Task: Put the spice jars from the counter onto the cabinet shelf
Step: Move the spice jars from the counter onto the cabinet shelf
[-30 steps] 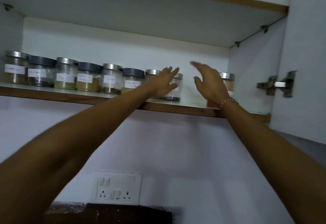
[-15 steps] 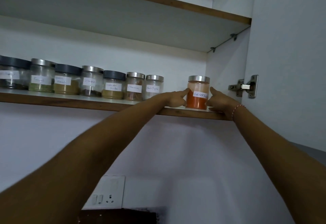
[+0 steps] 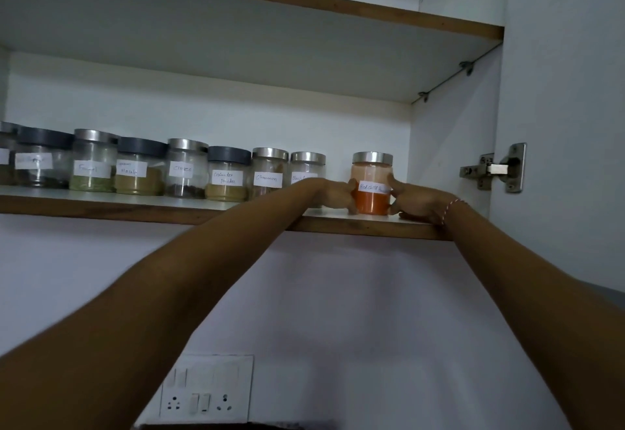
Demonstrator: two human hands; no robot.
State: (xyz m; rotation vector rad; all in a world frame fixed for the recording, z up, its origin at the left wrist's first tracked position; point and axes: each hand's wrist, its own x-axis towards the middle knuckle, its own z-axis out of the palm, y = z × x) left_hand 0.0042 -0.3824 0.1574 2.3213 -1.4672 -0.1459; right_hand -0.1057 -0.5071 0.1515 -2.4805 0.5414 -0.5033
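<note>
Both hands (image 3: 338,194) (image 3: 411,201) pinching chilli jar (image 3: 372,186), arms outstretched

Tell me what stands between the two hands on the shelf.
The head view shows the red chilli jar between the left hand and right hand, both touching it.

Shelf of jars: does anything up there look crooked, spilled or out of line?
Nothing spilled or tipped. The one oddity: the red chilli jar stands apart from the row, with a gap between it and the black pepper jar, while the others sit close together. The left hand and right hand hold it on the shelf.
</note>
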